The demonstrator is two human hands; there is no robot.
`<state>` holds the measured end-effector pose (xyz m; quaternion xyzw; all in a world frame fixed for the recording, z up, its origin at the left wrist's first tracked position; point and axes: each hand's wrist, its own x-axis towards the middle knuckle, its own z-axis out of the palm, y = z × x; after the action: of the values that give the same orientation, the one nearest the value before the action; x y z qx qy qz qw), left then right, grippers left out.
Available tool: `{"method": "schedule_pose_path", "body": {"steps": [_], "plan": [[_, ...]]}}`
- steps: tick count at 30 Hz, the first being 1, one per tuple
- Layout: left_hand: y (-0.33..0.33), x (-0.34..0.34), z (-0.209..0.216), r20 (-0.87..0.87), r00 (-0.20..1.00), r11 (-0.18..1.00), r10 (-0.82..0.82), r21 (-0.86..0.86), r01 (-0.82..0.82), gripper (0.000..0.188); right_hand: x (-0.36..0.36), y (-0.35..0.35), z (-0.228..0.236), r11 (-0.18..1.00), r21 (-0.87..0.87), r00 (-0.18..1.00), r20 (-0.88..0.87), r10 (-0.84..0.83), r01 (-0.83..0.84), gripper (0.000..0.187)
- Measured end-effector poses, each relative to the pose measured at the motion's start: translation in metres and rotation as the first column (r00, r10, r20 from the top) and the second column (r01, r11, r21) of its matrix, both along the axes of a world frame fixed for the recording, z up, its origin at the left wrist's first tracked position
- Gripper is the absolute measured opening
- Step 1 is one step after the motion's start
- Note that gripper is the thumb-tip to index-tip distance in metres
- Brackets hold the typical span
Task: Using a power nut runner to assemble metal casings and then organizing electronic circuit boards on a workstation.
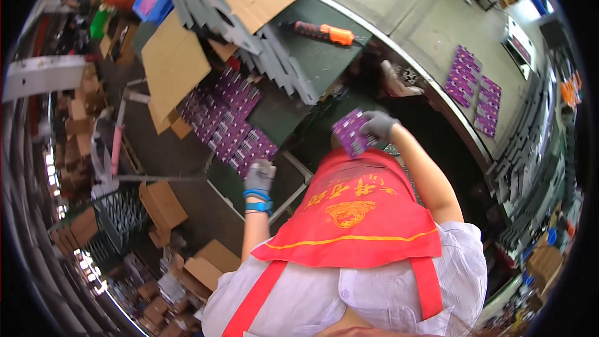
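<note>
My right fingers [369,126] pinch a purple board [350,131] leftward; beyond my left fingers [261,166], their closure unclear, lie patterned purple sheets [226,130].

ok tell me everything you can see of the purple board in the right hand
The purple board is thin, flat and roughly rectangular. It looks like a circuit board, with small pale marks or parts across its face, too fine to make out. The right hand, in a grey glove, holds it slanted by its right side, just beyond the red apron; whether it touches the apron is unclear.
</note>
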<state>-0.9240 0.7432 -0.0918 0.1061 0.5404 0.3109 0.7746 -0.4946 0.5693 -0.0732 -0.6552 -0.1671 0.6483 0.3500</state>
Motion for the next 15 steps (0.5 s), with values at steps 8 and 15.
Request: {"method": "schedule_pose_path", "body": {"steps": [8, 15], "plan": [[-0.099, 0.041, 0.025, -0.218, 0.965, 0.985, -0.144, -0.127, 0.118, 0.025, -0.156, 0.144, 0.0, 0.875, 0.126, 0.867, -0.258, -0.426, 0.467, 0.054], [-0.081, 0.049, 0.019, -0.22, 0.874, 0.901, -0.433, -0.135, 0.412, 0.032, -0.159, 0.132, 0.029, 0.987, -0.079, 0.877, 0.453, 0.158, -0.138, 0.079]]}}
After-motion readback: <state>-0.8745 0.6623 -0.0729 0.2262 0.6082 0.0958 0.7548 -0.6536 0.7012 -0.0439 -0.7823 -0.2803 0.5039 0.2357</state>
